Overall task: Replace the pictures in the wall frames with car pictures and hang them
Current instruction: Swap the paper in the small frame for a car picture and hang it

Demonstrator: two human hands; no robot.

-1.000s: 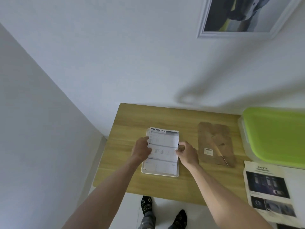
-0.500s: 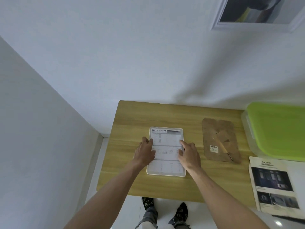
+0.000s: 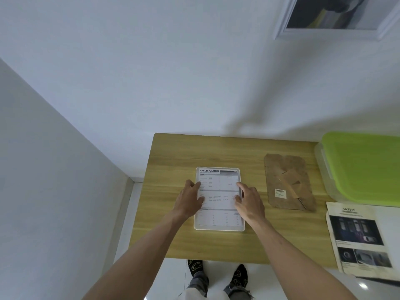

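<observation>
A white picture frame [image 3: 218, 228] lies flat on the wooden table [image 3: 173, 161]. Inside it lies a sheet headed "SPECIFICATION" [image 3: 218, 180], printed side up. My left hand [image 3: 190, 199] presses the sheet's left edge with straight fingers. My right hand [image 3: 249, 201] presses its right edge the same way. The frame's brown backing board [image 3: 287, 180], with a barcode sticker and a stand, lies to the right. A second white frame [image 3: 337, 16] holding a picture hangs on the wall at the top right.
A clear storage box with a green lid [image 3: 363, 165] stands at the table's right end. A printed "SAFETY" sheet with car photos [image 3: 359, 237] lies in front of it. A wall closes in on the left; my feet stand at the table's front edge.
The sheet, held raised over the frame a second ago, now lies flat inside it. Both hands went from pinching its edges to pressing flat on it.
</observation>
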